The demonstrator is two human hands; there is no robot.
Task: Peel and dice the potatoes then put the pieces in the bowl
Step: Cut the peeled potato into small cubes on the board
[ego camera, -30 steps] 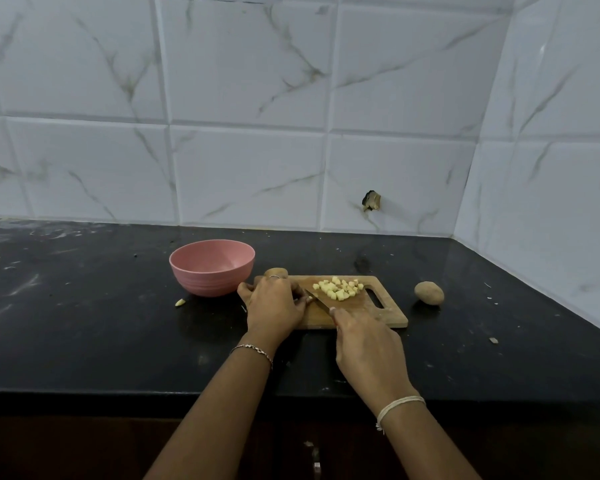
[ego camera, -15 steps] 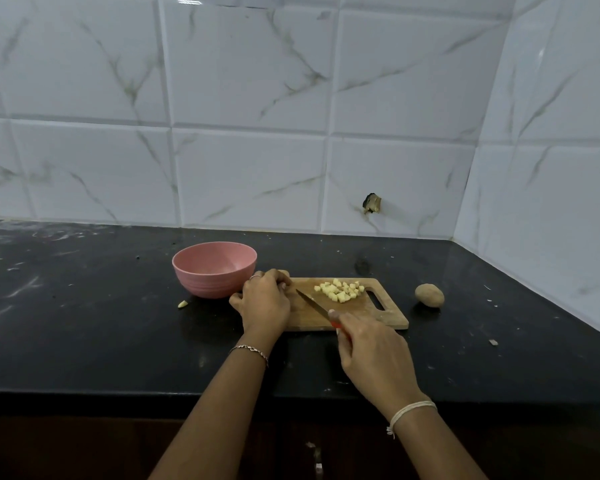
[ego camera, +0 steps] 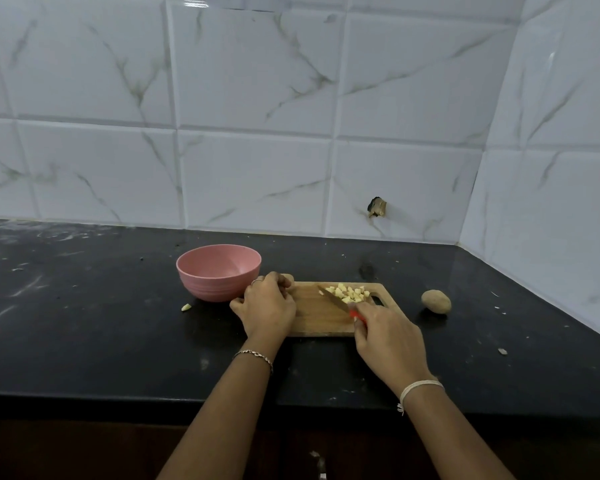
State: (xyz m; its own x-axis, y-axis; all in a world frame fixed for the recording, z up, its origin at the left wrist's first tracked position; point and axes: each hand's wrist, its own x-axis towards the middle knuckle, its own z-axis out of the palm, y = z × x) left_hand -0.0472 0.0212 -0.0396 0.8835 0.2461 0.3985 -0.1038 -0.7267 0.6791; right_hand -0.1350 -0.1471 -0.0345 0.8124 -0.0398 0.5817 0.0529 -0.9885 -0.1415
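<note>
Left hand (ego camera: 267,306): curling at rectangular wooden cutting board's (ego camera: 323,322) left end, hold unclear.
Right hand (ego camera: 385,337): gripping red-handled knife (ego camera: 338,301).

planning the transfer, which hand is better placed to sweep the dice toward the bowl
Probably the right hand: its knife lies beside the diced potato; the left hand sits by the bowl.

A single wide-angle camera on the head looks forward and down along both forearms. The left hand (ego camera: 266,308) and right hand (ego camera: 386,339) lie fairly near, low centre; the counter (ego camera: 84,327) spreads around them, the wall (ego camera: 257,98) beyond.
</note>
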